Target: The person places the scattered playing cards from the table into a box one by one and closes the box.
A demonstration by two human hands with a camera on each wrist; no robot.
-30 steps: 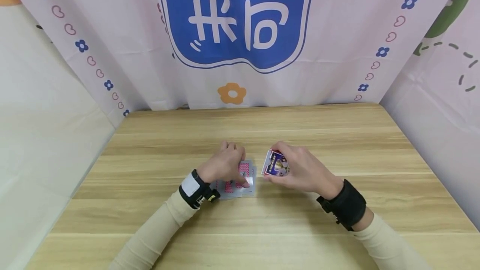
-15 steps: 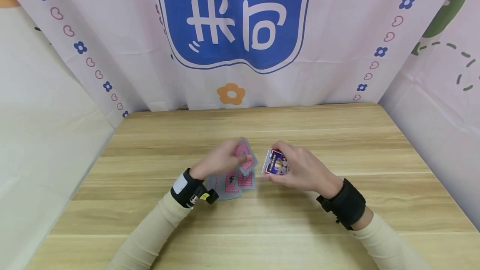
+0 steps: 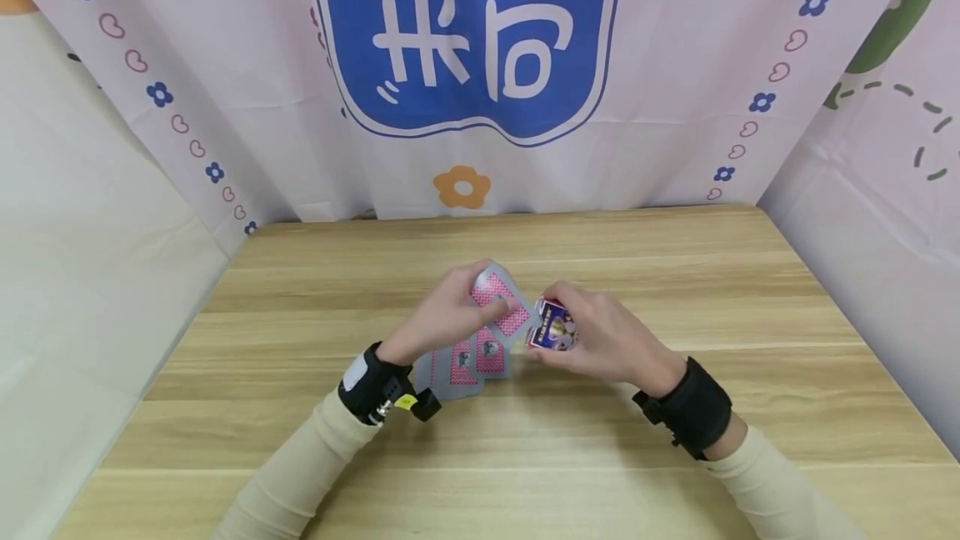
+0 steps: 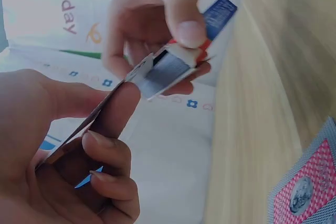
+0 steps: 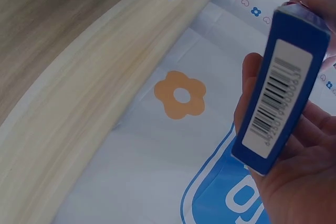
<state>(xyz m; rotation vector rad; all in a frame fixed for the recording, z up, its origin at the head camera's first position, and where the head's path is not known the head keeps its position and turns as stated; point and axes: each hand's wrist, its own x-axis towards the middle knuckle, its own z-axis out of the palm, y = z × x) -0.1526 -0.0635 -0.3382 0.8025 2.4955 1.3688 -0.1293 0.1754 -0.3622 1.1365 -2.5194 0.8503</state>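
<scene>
Over the table (image 3: 600, 457), head view: the left hand (image 3: 446, 311) pinches a card (image 3: 516, 321) just beside the box (image 3: 557, 328) the right hand (image 3: 611, 336) grips. Left wrist view: the card seems light, bendy; hold its edges. Right wrist view: the box looks crushable.

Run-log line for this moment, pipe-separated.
right hand: grips card box | left hand: pinches playing card(s) at box mouth | other cards: face down on table
</scene>
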